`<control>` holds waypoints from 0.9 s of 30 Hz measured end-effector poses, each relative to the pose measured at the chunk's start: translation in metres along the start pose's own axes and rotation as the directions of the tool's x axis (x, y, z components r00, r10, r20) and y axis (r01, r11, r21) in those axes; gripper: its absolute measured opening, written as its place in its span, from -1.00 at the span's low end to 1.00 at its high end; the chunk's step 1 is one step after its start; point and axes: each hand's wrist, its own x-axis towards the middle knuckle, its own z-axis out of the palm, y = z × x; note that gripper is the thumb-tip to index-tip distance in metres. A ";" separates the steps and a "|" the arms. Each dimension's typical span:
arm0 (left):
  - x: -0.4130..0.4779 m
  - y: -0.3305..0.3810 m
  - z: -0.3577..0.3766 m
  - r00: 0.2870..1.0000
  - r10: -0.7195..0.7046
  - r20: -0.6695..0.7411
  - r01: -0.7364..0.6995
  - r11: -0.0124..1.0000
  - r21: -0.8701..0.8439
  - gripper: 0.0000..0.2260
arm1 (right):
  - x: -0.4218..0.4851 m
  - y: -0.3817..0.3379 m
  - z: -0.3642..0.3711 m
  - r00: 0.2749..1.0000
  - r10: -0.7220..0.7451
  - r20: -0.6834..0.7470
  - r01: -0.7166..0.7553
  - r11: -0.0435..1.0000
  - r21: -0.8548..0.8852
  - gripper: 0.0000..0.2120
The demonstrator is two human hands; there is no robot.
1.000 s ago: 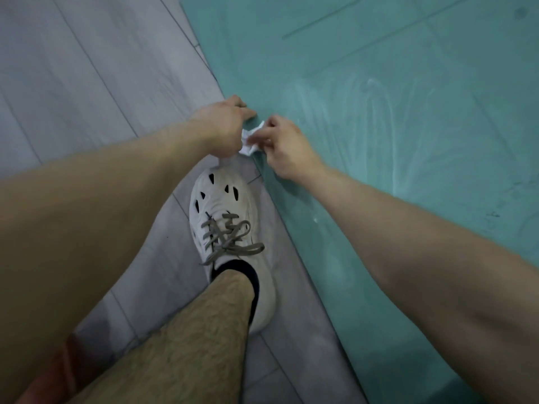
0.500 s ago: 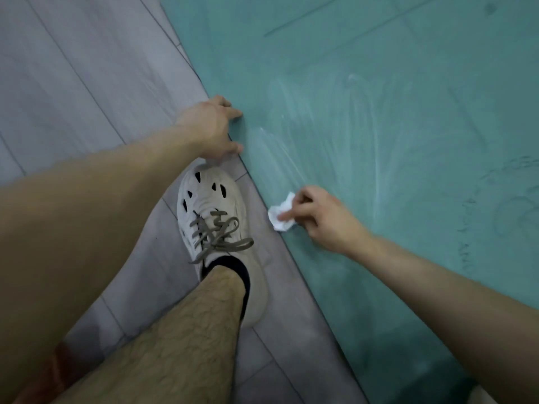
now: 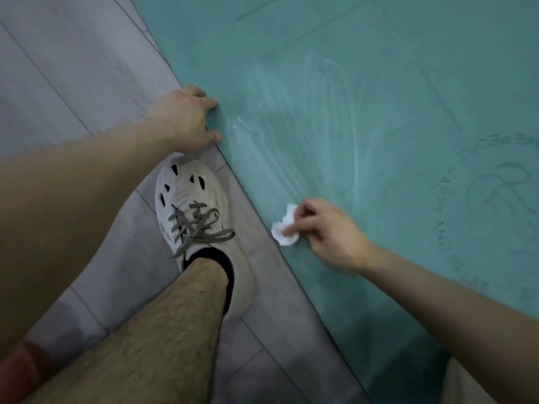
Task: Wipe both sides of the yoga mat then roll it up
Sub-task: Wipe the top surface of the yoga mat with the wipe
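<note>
Right hand (image 3: 329, 231) pinches a wipe (image 3: 284, 228) on the mat (image 3: 379, 83); left hand (image 3: 186, 121) presses flat on its edge, just beyond a shoe (image 3: 189, 199).

The light is dim, flat and cool, without hard glare. Wet streaks on the yoga mat (image 3: 320, 126) give a faint pale sheen, and the white tissue wad (image 3: 284, 228) is the brightest spot. Soft shadow darkens the mat at lower right. Motion blur smears the right hand (image 3: 329, 234), while the left hand (image 3: 186, 121) is sharper. The wide lens swells the soft-focused forearms at the frame's edges.
</note>
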 end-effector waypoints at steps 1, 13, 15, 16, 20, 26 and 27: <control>0.000 0.000 0.000 1.000 -0.002 -0.003 0.002 1.000 0.007 -0.26 | -0.021 0.005 0.000 1.000 0.007 0.014 -0.007 1.000 0.006 -0.51; -0.016 0.043 -0.014 0.998 -0.040 -0.054 0.047 0.990 0.130 -0.52 | 0.168 -0.011 -0.029 0.933 0.214 -0.289 -0.203 0.977 0.069 -0.69; -0.020 0.049 -0.010 0.997 -0.017 -0.070 0.025 0.993 0.116 -0.61 | 0.158 -0.009 -0.025 0.940 0.186 -0.286 -0.171 0.982 0.077 -0.67; -0.023 0.051 -0.006 0.999 -0.014 -0.051 0.019 0.995 0.096 -0.62 | 0.143 -0.007 -0.023 0.946 0.163 -0.279 -0.147 0.986 0.078 -0.66; -0.034 0.048 0.013 1.000 -0.009 0.021 0.009 1.000 0.024 -0.44 | 0.047 0.001 -0.008 0.967 0.107 -0.231 -0.094 0.993 0.068 -0.65; -0.041 0.080 0.006 0.995 0.019 -0.093 -0.009 0.995 0.104 -0.51 | -0.070 0.020 0.017 0.969 0.134 -0.205 -0.118 0.989 0.091 -0.56; -0.043 0.091 0.006 0.992 0.060 -0.110 -0.051 0.995 0.088 -0.54 | -0.076 0.020 0.021 0.967 0.146 -0.211 -0.128 0.987 0.097 -0.55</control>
